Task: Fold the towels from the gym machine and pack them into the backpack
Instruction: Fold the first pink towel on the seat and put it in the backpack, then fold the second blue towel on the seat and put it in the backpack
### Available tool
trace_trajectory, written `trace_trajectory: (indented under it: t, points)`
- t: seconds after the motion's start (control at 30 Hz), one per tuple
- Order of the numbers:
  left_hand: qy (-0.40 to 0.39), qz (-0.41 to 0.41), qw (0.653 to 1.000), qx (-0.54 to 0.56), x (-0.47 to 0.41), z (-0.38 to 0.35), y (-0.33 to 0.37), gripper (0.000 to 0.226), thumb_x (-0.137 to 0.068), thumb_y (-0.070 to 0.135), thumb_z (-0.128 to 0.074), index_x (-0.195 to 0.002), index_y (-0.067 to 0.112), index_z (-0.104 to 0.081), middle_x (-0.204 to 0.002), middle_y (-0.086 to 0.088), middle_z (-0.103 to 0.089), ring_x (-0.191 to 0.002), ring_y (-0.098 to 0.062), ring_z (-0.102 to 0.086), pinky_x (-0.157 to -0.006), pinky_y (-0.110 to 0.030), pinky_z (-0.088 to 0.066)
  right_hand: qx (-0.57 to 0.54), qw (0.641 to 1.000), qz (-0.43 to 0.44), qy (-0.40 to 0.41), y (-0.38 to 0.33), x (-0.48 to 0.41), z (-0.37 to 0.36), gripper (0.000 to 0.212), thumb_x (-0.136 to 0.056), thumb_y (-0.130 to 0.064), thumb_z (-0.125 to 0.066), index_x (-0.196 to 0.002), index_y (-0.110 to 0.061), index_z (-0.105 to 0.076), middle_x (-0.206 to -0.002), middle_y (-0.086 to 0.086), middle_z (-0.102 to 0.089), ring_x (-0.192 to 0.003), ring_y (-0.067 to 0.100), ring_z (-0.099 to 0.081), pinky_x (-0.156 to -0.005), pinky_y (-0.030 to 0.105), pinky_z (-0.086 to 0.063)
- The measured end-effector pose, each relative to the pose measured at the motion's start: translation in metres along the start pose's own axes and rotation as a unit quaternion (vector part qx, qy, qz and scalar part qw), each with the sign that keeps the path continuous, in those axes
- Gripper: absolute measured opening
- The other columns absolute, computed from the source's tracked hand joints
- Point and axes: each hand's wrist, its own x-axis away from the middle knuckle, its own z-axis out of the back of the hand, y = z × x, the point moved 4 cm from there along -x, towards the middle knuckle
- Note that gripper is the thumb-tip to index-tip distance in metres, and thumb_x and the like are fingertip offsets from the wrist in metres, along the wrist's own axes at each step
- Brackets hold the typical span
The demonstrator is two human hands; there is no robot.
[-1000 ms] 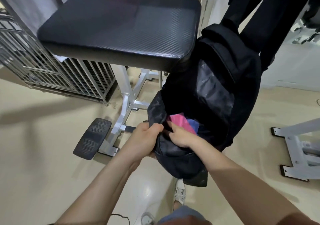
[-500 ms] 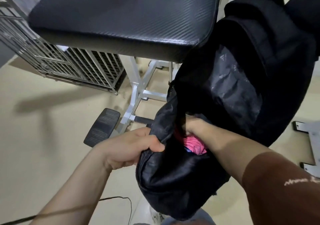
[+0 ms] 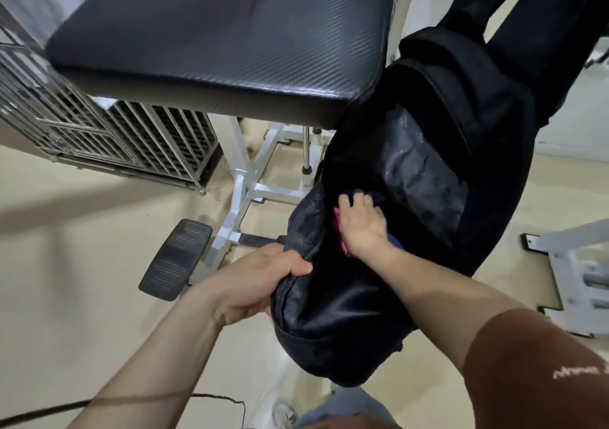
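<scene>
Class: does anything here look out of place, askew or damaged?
Nothing damaged or spilled. The backpack hangs tilted, the left hand gripping its mouth, the right hand pressing a pink towel inside. A loose cable crosses the floor.

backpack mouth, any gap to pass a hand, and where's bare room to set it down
Bare: the bench pad top, between wire cage and backpack; the floor left of the foot pedal. Crowded: the mouth, where the right hand presses the pink towel and the left hand grips the rim; a dark gap lies above.
</scene>
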Motion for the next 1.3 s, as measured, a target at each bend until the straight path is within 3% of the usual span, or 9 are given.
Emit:
trace_trajectory:
  t: [0.1,0.23,0.43,0.63,0.73,0.87,1.0,1.1,1.3]
  points:
    - [-0.005,-0.002,1.000,0.007,0.007,0.003,0.000,0.048,-0.067,0.024,-0.064,-0.100,-0.010,-0.063,-0.115,-0.035,-0.061,-0.102,-0.043,-0.057,-0.100,-0.066,-0.033,-0.067,0.985,0.037,-0.157,-0.011,0.017,-0.036,0.051,-0.090,-0.019,-0.053,-0.138,-0.010,-0.039,-0.136,0.015,-0.045,-0.121,0.034,-0.051,-0.094,0.040,-0.046]
    - [0.003,-0.001,1.000,0.008,0.014,0.008,-0.004,0.049,-0.064,0.027,-0.066,-0.101,-0.006,-0.066,-0.115,-0.030,-0.064,-0.102,-0.040,-0.059,-0.103,-0.065,-0.032,-0.092,0.932,-0.022,-0.350,0.002,0.037,-0.073,0.069,-0.096,-0.033,-0.044,-0.152,-0.010,-0.011,-0.154,0.020,-0.029,-0.138,0.033,-0.035,-0.110,0.033,-0.032]
    - [0.026,-0.018,1.000,-0.003,0.023,0.005,-0.001,0.039,-0.094,0.041,-0.053,-0.105,0.008,-0.071,-0.109,-0.014,-0.072,-0.106,-0.032,-0.067,-0.103,-0.053,-0.043,-0.242,0.956,0.006,-0.163,-0.021,0.040,-0.020,0.045,-0.094,-0.018,-0.047,-0.137,-0.010,-0.042,-0.135,0.018,-0.053,-0.120,0.034,-0.053,-0.095,0.032,-0.041]
    - [0.073,-0.043,0.996,-0.029,0.030,0.012,0.002,0.045,-0.097,0.048,-0.045,-0.105,0.012,-0.071,-0.099,-0.011,-0.075,-0.093,-0.034,-0.071,-0.081,-0.051,-0.054,-0.508,0.857,-0.005,-0.084,-0.064,0.056,0.049,0.045,-0.094,-0.023,-0.048,-0.139,-0.017,-0.045,-0.134,0.011,-0.056,-0.126,0.027,-0.051,-0.109,0.040,-0.038]
    - [0.116,-0.062,0.990,-0.055,0.030,0.011,0.001,0.027,-0.097,0.032,-0.050,-0.099,0.013,-0.070,-0.085,-0.007,-0.076,-0.073,-0.023,-0.072,-0.061,-0.037,-0.059,-0.487,0.872,0.029,-0.046,-0.066,0.071,0.094,0.062,-0.092,-0.010,-0.047,-0.149,-0.025,-0.029,-0.142,0.004,-0.048,-0.129,0.019,-0.048,-0.110,0.030,-0.035]
    - [0.190,-0.074,0.977,-0.056,0.014,0.014,-0.014,0.014,-0.083,0.008,-0.061,-0.095,0.015,-0.063,-0.090,-0.009,-0.073,-0.078,-0.024,-0.071,-0.056,-0.030,-0.058,-0.375,0.923,0.083,-0.032,-0.054,0.090,0.140,0.061,-0.094,-0.018,-0.049,-0.150,-0.029,-0.028,-0.092,-0.011,-0.056,-0.080,0.010,-0.055,-0.074,0.019,-0.040]
    - [0.257,-0.063,0.963,-0.043,-0.008,0.017,-0.019,0.023,-0.076,0.010,-0.066,-0.091,0.014,-0.049,-0.096,-0.013,-0.067,-0.079,-0.026,-0.067,-0.051,-0.028,-0.055,-0.310,0.944,0.109,0.038,-0.034,0.098,0.190,0.053,-0.096,-0.024,-0.049,-0.147,-0.028,-0.035,-0.118,-0.010,-0.052,-0.106,0.012,-0.053,-0.099,0.031,-0.043]
    - [0.265,-0.057,0.961,-0.059,-0.024,0.012,-0.008,0.024,-0.079,0.014,-0.060,-0.096,0.019,-0.045,-0.094,-0.010,-0.066,-0.074,-0.022,-0.063,-0.049,-0.027,-0.050,-0.274,0.949,0.121,0.100,-0.018,0.088,0.227,0.049,-0.095,-0.024,-0.049,-0.142,-0.028,-0.041,-0.133,-0.007,-0.053,-0.115,0.014,-0.054,-0.099,0.033,-0.044]
    - [0.229,-0.173,0.950,-0.124,-0.017,-0.012,0.075,0.020,-0.083,-0.003,-0.047,-0.082,0.012,-0.060,-0.072,-0.004,-0.063,-0.058,-0.016,-0.056,-0.051,-0.022,-0.040,-0.301,0.934,0.134,0.139,0.019,0.046,0.285,0.040,-0.094,-0.023,-0.049,-0.132,-0.031,-0.051,-0.083,-0.007,-0.067,-0.083,0.012,-0.061,-0.079,0.037,-0.051]
